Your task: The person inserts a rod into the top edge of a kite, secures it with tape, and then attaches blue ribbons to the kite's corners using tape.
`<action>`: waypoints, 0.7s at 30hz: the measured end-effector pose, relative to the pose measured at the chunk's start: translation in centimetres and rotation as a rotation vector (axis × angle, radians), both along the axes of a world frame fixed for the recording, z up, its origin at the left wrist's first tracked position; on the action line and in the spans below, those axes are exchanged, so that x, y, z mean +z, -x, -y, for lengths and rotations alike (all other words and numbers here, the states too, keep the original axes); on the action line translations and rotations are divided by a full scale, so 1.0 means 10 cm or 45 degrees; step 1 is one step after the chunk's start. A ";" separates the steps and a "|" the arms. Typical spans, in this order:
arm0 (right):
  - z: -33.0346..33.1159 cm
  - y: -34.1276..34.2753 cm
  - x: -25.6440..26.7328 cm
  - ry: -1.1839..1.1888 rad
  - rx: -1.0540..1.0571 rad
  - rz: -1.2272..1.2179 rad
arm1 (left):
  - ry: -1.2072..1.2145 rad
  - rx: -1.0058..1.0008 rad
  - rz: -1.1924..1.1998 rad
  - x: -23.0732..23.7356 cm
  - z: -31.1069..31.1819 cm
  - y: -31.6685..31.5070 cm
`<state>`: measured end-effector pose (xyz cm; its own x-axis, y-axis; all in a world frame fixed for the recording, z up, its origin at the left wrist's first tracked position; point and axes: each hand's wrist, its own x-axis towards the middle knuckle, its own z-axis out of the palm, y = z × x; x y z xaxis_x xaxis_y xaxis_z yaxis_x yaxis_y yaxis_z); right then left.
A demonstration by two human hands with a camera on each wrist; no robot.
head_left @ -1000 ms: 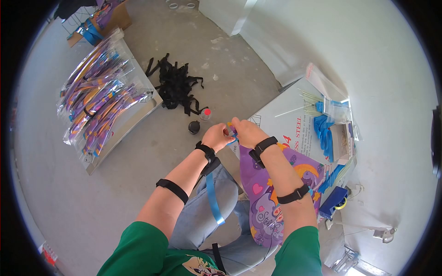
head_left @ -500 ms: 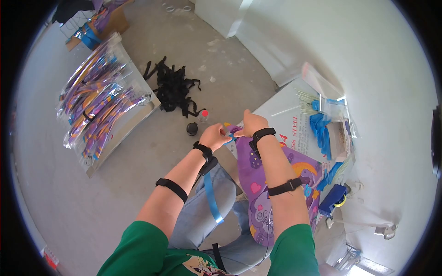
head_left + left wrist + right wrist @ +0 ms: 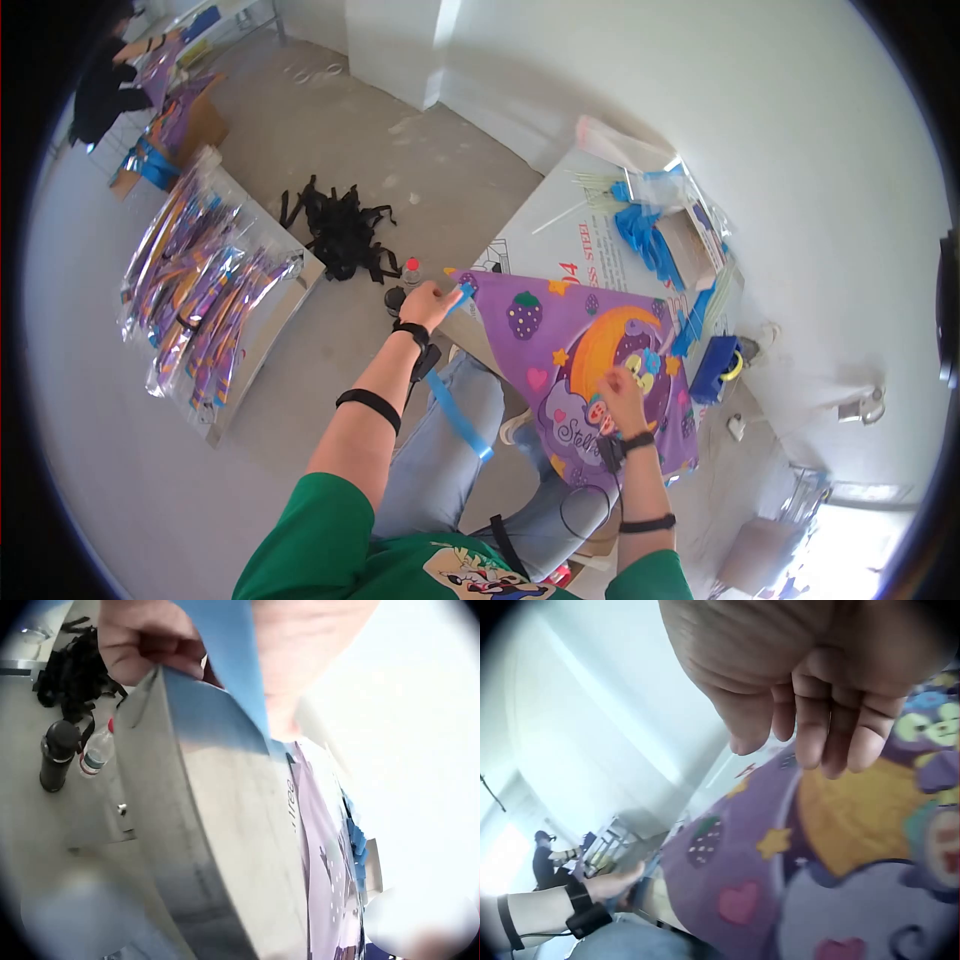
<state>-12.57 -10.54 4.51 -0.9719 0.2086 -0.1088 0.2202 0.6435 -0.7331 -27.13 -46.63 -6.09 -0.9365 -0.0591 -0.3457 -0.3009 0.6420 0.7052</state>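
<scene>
A purple printed cloth (image 3: 505, 345), roughly triangular, with a moon, strawberries and hearts, lies spread over the low work surface and the person's lap. At its far left corner the left hand (image 3: 428, 305) pinches a blue ribbon (image 3: 232, 660). A loose length of ribbon (image 3: 460, 420) trails below that wrist across the jeans. The right hand (image 3: 625, 400) hovers over the moon print. In the right wrist view its fingers (image 3: 847, 731) are loosely bent with nothing between them, above the cloth.
Red lettering marks the white work surface (image 3: 545, 240), which holds a blue ribbon bundle (image 3: 645, 240) and a blue tape dispenser (image 3: 715, 370). Black straps (image 3: 345, 235) and a red-capped bottle (image 3: 412, 270) are on the floor. Bagged purple pieces (image 3: 200, 290) lie left. Another person (image 3: 110, 80) is far off.
The right hand has left the cloth's corner and moved back toward the body, over the print. The left hand stays at the corner with the ribbon. More of the cloth shows.
</scene>
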 end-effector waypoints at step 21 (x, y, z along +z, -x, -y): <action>-0.96 -2.40 -0.25 -0.178 -0.662 -0.057 | -2.087 0.363 0.555 0.69 1.26 -2.03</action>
